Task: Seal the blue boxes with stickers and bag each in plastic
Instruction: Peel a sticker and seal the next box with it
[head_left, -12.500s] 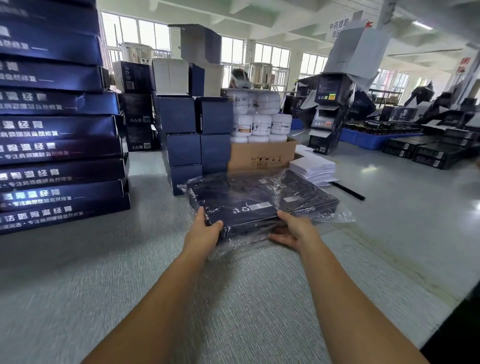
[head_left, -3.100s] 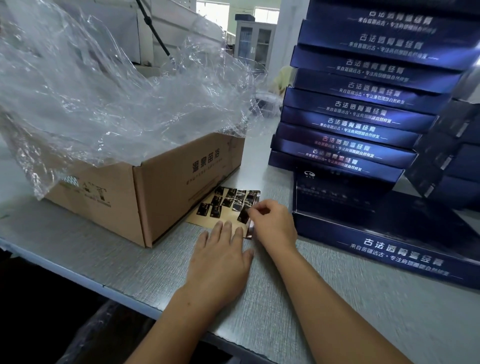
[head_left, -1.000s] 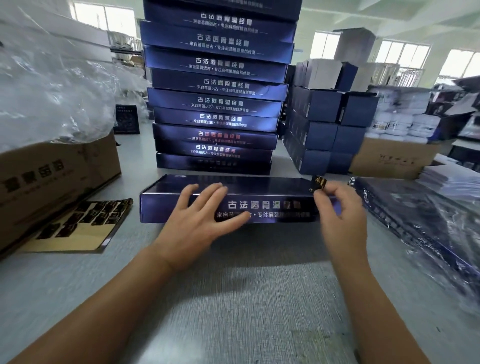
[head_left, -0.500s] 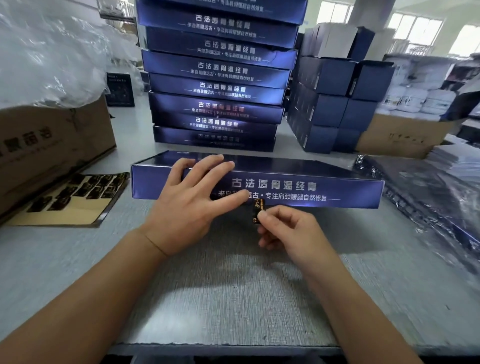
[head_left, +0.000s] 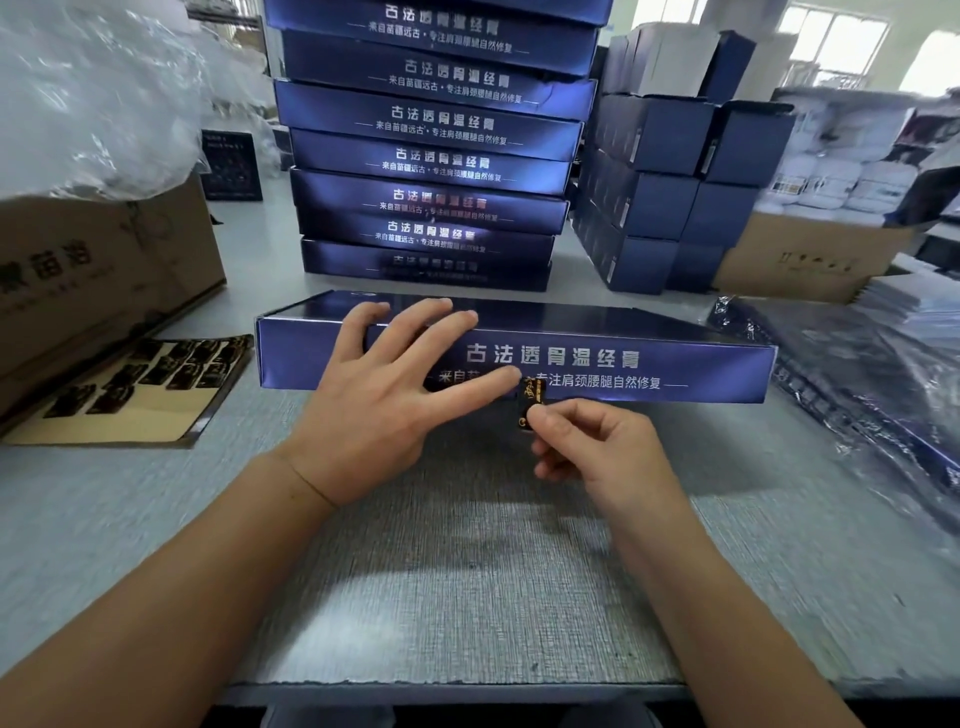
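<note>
The right hand (head_left: 597, 447) is pinched on a small dark sticker (head_left: 531, 402), which is held at the lower front edge of the flat blue box (head_left: 623, 364), apparently to seal its flap. The left hand (head_left: 384, 395) is spread flat, fingers straight, over the box's top and front, so that it is steadied on the worktop (head_left: 467, 571). The sticker sheet (head_left: 130, 395) is laid near on the left.
</note>
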